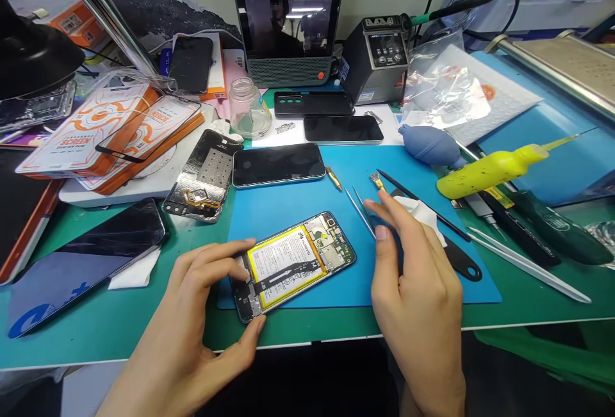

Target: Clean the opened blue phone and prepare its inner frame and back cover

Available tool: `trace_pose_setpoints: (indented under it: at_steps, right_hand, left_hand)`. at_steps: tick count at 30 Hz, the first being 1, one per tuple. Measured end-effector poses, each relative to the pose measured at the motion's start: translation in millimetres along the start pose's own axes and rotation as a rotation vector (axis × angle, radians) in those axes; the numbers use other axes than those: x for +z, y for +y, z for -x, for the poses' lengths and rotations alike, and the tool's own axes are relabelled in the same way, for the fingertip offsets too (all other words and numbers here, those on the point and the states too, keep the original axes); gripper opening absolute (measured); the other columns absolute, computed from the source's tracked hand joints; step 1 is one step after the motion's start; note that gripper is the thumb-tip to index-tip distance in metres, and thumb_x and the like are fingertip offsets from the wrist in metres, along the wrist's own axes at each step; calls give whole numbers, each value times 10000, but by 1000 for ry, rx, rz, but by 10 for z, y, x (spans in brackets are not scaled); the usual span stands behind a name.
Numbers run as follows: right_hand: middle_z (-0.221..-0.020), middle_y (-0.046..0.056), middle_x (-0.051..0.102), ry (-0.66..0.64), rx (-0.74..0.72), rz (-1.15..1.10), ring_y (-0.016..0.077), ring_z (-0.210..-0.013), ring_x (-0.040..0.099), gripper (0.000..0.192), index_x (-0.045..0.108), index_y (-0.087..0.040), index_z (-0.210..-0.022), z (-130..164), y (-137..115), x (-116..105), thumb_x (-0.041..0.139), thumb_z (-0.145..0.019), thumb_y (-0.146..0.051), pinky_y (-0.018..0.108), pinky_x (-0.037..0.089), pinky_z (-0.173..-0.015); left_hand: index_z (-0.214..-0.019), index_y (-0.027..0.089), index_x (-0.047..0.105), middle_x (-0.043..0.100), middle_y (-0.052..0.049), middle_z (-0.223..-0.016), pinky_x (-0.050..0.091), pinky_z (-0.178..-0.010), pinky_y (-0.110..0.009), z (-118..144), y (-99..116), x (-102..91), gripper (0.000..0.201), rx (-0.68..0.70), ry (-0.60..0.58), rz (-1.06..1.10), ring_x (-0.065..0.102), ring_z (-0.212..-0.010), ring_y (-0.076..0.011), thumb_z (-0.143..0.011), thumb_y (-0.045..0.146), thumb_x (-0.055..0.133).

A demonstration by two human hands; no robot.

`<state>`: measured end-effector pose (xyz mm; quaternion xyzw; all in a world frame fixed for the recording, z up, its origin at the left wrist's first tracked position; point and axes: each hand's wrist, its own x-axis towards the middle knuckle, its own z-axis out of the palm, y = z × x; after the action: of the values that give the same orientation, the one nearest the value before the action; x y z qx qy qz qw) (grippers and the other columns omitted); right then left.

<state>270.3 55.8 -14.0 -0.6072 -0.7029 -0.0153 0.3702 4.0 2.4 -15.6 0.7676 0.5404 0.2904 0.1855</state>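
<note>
Covering the middle of the tabletop (120, 334), the blue mat (408, 173) carries the opened phone (293, 263), which lies tilted near its front edge with battery and boards exposed. The left hand (192, 314) clamps the phone's lower end, thumb at the corner and fingers on the long edge; that grip should stay firm and off the boards. The right hand (413, 289) reaches, fingers loosely curled and empty, for the tweezers (360, 212) just beside its fingertips; better to pick them up mid-shaft, tips away from the battery.
</note>
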Motion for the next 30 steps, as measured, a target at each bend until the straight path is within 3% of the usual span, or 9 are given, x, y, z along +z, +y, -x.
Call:
trace_pose_setpoints:
  at_steps: [4,10,17,24,30]
  right_hand:
    - [-1374,71,751,12,26,-12,166,-1332,662,425,568,-130,-1554,-3,-16,-5,494,-1137,-173,268,485,-1149]
    - [-1299,71,771,2,8,-4,184,-1248,691,385,621,-127,-1496,0,-12,0,506,-1133,-186,293,495,-1107]
    - [-1298,83,770,1,-13,4,208,-1225,701,357,671,-120,-1438,5,20,5,500,-1133,-192,328,500,-1103]
    - [-1301,99,776,4,-9,34,222,-1210,720,337,705,-134,-1397,0,-4,12,537,-1134,-261,325,510,-1087]
    - [-1328,143,770,-2,-14,86,241,-1192,743,352,736,-130,-1373,-24,-13,13,555,-1130,-310,334,530,-1077]
  left_hand:
    - [-1320,273,461,544,-55,-1543,425,-1084,-327,18,-3,1,465,-4,-7,20,490,-1409,-194,-958,217,748]
    - [-1280,290,461,604,-36,-1547,467,-1099,-316,59,-16,-19,425,-66,40,84,543,-1422,-177,-982,310,763]
    - [-1615,305,356,493,-35,-1648,519,-1037,-283,80,-83,-75,790,-28,8,-90,501,-1472,-172,-981,571,746]
    - [-1593,375,376,547,16,-1526,466,-1100,-241,52,-44,-83,752,-131,29,-1,519,-1411,-141,-975,548,767]
    - [-1566,414,384,556,49,-1526,407,-1161,-203,35,-3,-132,746,-126,19,75,495,-1427,-111,-951,546,787]
